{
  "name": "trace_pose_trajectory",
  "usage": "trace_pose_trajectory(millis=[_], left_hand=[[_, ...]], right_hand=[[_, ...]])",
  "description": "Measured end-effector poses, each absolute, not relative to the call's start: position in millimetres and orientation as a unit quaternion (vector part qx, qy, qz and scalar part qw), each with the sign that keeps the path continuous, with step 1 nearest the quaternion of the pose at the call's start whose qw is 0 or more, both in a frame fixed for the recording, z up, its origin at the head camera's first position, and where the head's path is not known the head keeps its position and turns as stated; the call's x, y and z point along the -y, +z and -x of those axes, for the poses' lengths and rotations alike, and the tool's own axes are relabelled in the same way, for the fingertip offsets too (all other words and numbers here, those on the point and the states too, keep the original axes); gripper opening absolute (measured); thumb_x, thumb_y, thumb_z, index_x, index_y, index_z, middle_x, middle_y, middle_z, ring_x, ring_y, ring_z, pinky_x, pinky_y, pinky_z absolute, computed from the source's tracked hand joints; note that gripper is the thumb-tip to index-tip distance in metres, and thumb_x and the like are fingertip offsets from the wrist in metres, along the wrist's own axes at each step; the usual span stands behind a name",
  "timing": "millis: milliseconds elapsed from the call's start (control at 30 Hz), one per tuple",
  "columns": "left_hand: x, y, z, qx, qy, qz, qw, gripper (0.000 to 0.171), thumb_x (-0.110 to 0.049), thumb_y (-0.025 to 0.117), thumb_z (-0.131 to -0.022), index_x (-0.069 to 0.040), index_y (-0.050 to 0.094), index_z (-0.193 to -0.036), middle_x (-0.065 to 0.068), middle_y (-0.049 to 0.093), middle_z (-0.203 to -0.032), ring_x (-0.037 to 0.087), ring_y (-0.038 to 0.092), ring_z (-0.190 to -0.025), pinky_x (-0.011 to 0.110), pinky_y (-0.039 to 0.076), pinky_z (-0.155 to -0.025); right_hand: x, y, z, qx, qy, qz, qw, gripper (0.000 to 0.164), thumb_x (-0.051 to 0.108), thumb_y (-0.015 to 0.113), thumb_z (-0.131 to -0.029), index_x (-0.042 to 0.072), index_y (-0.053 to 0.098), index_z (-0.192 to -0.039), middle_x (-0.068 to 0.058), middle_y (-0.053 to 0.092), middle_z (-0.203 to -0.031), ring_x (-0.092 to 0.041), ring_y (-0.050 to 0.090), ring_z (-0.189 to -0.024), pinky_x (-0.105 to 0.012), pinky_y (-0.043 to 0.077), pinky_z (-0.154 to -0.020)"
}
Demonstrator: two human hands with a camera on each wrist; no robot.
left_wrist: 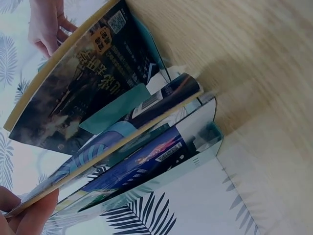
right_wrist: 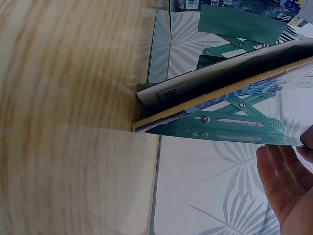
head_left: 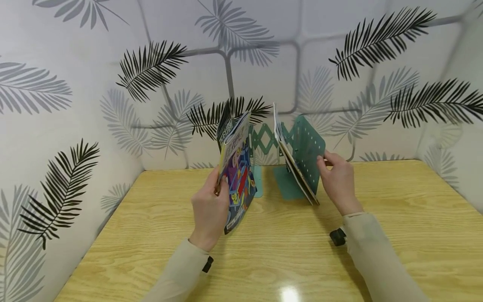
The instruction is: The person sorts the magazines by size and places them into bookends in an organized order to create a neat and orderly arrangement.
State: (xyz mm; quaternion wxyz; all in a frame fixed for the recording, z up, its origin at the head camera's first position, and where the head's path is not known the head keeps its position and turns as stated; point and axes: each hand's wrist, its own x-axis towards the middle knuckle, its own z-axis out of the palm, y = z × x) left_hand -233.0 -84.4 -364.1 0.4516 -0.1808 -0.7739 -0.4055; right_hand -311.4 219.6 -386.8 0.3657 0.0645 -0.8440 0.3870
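A green expandable bookend (head_left: 310, 147) with a perforated side plate and a scissor lattice (head_left: 263, 138) stands by the wall. My right hand (head_left: 337, 180) pinches the outer edge of its right plate; the right wrist view shows the fingers (right_wrist: 279, 169) at that edge. Slim books (head_left: 292, 161) lean against this plate's inner face, one with a dark back cover (left_wrist: 83, 83). On the left, my left hand (head_left: 210, 205) grips a magazine (head_left: 239, 180) with a colourful cover, tilted upright. Another dark-covered book (head_left: 225, 121) stands behind it at the left end of the bookend.
The bookend rests on a wood-grain table (head_left: 170, 251) near its back edge. Behind rises a wall (head_left: 256, 25) with a leaf pattern. A gap separates the magazine from the leaning books, with the bookend's lattice visible through it.
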Motion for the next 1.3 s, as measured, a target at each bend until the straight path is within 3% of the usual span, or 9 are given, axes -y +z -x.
trace_pose_trajectory(millis=[233,600,1067,1300], left_hand=[[79.2,-362.6,241.6,0.772,-0.388,0.190,0.466,0.032,0.005,0.059,-0.093,-0.002,0.066,-0.123,0.014,0.073,-0.095,0.017,0.067,-0.067,0.033,0.052,-0.052],[70.8,-363.2,251.1,0.769,-0.371,0.199,0.480,0.035,0.009,0.059,-0.091,0.003,0.064,-0.125,0.019,0.072,-0.102,0.026,0.072,-0.083,0.038,0.059,-0.063],[59.7,-359.2,261.1,0.785,-0.307,0.194,0.502,0.039,0.011,0.059,-0.089,0.008,0.061,-0.128,0.020,0.067,-0.117,0.031,0.069,-0.097,0.039,0.058,-0.074],[54.0,-361.7,264.9,0.796,-0.281,0.190,0.502,0.040,0.010,0.059,-0.090,0.008,0.059,-0.131,0.021,0.067,-0.116,0.032,0.070,-0.090,0.039,0.059,-0.069]], right_hand=[[-219.9,-387.5,311.8,0.841,0.390,-0.064,0.369,0.026,0.013,0.056,-0.100,0.000,0.071,-0.116,-0.020,0.070,-0.101,-0.037,0.067,-0.087,-0.053,0.053,-0.078],[-221.7,-386.3,313.8,0.839,0.390,-0.065,0.374,0.023,0.013,0.056,-0.100,0.000,0.073,-0.109,-0.019,0.070,-0.097,-0.037,0.067,-0.086,-0.052,0.053,-0.076],[-222.0,-385.9,311.6,0.841,0.395,-0.059,0.364,0.028,0.016,0.056,-0.100,0.001,0.071,-0.118,-0.020,0.070,-0.102,-0.037,0.066,-0.089,-0.051,0.053,-0.072],[-220.8,-386.1,311.7,0.844,0.393,-0.060,0.361,0.025,0.015,0.056,-0.100,0.001,0.072,-0.114,-0.020,0.070,-0.101,-0.037,0.067,-0.089,-0.052,0.052,-0.079]])
